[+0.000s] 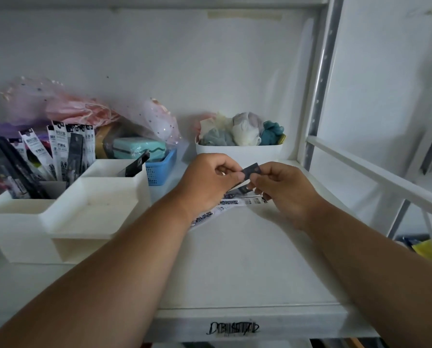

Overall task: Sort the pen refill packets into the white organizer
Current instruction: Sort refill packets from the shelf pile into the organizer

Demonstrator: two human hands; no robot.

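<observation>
pinching one dark refill packet together, left hand and right hand hovered above white packets printed with unreadable characters, beside the white organizer.

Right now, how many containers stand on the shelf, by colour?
White: 2, the white organizer at left and the white tub of soft items at the back.
Blue: 1, the blue basket behind the organizer.
Total: 3.

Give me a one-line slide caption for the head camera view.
Both hands pinch a dark refill packet beside the white organizer.
</observation>
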